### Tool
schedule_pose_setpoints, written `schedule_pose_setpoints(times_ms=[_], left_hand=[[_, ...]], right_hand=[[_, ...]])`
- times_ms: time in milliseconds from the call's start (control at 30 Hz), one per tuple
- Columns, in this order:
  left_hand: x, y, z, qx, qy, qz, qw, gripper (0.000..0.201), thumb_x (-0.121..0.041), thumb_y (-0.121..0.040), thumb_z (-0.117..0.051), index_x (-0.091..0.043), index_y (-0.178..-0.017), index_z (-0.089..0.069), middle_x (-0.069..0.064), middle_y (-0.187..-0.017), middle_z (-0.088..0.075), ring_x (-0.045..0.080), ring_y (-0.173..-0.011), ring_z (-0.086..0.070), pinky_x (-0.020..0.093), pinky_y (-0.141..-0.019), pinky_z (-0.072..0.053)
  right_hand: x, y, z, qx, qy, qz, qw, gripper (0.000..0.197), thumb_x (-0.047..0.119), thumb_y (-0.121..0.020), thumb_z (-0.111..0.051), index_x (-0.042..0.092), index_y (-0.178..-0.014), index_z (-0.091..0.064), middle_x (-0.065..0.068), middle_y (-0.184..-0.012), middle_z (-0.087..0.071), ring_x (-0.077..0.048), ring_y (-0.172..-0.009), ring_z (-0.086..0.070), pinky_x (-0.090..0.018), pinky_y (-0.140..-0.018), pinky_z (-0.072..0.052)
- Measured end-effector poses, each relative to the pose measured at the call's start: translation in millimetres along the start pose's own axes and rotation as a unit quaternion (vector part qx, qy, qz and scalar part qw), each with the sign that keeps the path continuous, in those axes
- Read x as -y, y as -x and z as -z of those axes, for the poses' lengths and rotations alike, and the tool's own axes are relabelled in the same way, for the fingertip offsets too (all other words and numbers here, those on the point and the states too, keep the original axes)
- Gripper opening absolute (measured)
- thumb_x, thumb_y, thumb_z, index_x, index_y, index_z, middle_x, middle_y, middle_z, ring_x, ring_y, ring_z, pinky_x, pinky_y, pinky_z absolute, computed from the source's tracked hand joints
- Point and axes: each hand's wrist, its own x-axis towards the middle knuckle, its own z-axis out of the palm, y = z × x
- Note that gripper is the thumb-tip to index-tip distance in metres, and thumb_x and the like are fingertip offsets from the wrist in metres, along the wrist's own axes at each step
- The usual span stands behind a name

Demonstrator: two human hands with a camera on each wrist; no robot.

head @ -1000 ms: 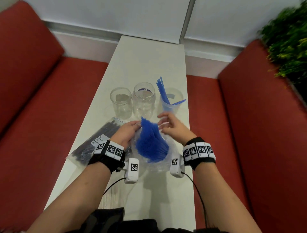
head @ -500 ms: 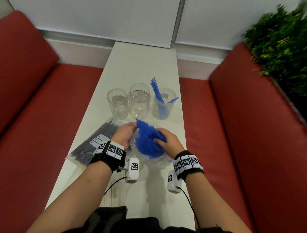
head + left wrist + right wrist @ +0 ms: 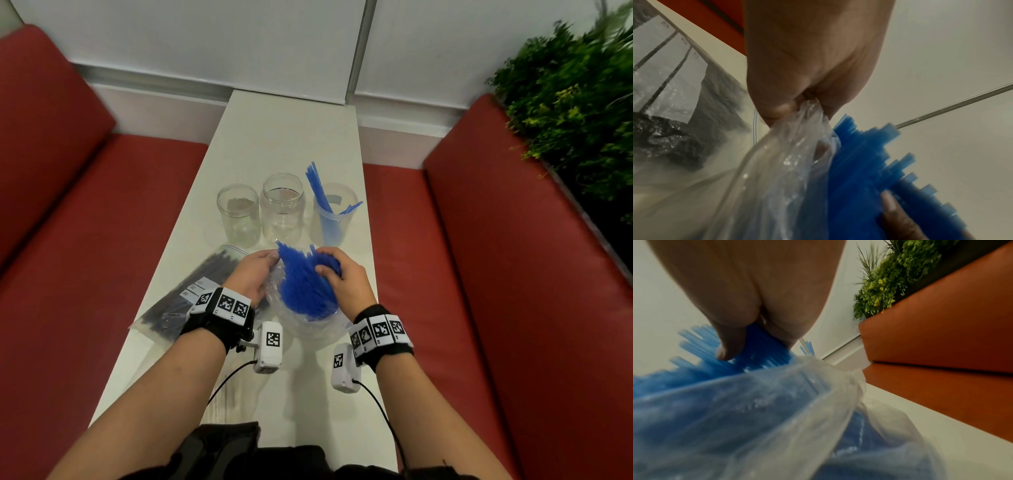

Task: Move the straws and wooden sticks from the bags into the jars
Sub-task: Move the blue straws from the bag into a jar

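Note:
A clear plastic bag (image 3: pixel 308 329) full of blue straws (image 3: pixel 301 287) stands on the white table (image 3: pixel 287 137) in front of me. My left hand (image 3: pixel 255 270) pinches the bag's rim (image 3: pixel 807 116) on the left side. My right hand (image 3: pixel 337 277) grips a bunch of the blue straws (image 3: pixel 760 350) at the bag's mouth. Beyond stand three clear jars: two empty ones (image 3: pixel 238 214) (image 3: pixel 282 207) and a right jar (image 3: pixel 334 214) holding a few blue straws. A second bag (image 3: pixel 191 291) with dark sticks lies at the left.
Red bench seats (image 3: pixel 479 274) flank the narrow table on both sides. A green plant (image 3: pixel 575 102) stands behind the right bench back. White wall panels close the far end.
My right hand came down from above the bag onto the straws and closed around a bunch. The left hand stayed on the bag's rim.

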Motion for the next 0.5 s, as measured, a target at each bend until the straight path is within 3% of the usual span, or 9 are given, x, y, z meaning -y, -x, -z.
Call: schedule_pose_setpoints(times_ms=[133, 233, 300, 400, 500], left_hand=[[-0.4, -0.7, 0.8, 0.000, -0.005, 0.001, 1.000, 0.026, -0.015, -0.107, -0.052, -0.006, -0.127, -0.065, 0.018, -0.115, -0.075, 0.035, -0.108, -0.072, 0.053, -0.103, -0.054], [0.1, -3.5, 2.2, 0.007, 0.000, 0.002, 1.000, 0.028, -0.014, -0.107, -0.051, -0.005, -0.129, -0.064, 0.019, -0.116, -0.074, 0.035, -0.110, -0.071, 0.053, -0.104, -0.053], [0.4, -5.6, 2.5, 0.009, 0.006, 0.002, 1.000, 0.027, -0.013, -0.107, -0.052, -0.003, -0.129, -0.065, 0.020, -0.116, -0.074, 0.036, -0.111, -0.071, 0.054, -0.105, -0.052], [-0.6, -7.6, 2.4, 0.012, 0.009, -0.002, 1.000, 0.028, -0.012, -0.107, -0.051, -0.003, -0.128, -0.065, 0.020, -0.116, -0.074, 0.037, -0.112, -0.070, 0.054, -0.106, -0.051], [-1.7, -9.0, 3.2, 0.015, 0.001, -0.003, 1.000, 0.028, -0.013, -0.107, -0.052, -0.004, -0.129, -0.066, 0.018, -0.115, -0.075, 0.035, -0.110, -0.072, 0.052, -0.104, -0.054]], right_hand=[[-7.8, 2.1, -5.4, -0.001, -0.024, -0.019, 1.000, 0.034, 0.015, -0.099, -0.060, 0.050, -0.100, -0.060, 0.030, -0.102, -0.067, 0.011, -0.102, -0.060, -0.008, -0.088, -0.042], [-1.0, -3.0, -5.9, -0.011, -0.041, -0.006, 0.999, 0.025, 0.015, -0.099, -0.060, 0.036, -0.114, -0.060, 0.011, -0.119, -0.066, -0.004, -0.114, -0.061, -0.022, -0.100, -0.046], [8.5, -7.4, -4.2, -0.015, -0.056, 0.008, 0.998, 0.023, 0.016, -0.099, -0.060, 0.036, -0.111, -0.059, 0.003, -0.123, -0.065, -0.007, -0.116, -0.061, -0.025, -0.103, -0.046], [17.4, -11.3, -1.0, -0.032, -0.073, 0.030, 0.996, 0.024, 0.017, -0.099, -0.062, 0.041, -0.103, -0.060, 0.004, -0.117, -0.064, 0.002, -0.109, -0.060, -0.014, -0.097, -0.045], [8.5, -9.0, -2.0, -0.033, -0.085, 0.005, 0.996, 0.017, 0.019, -0.099, -0.061, 0.034, -0.108, -0.065, 0.007, -0.115, -0.064, 0.006, -0.104, -0.060, -0.007, -0.089, -0.045]])
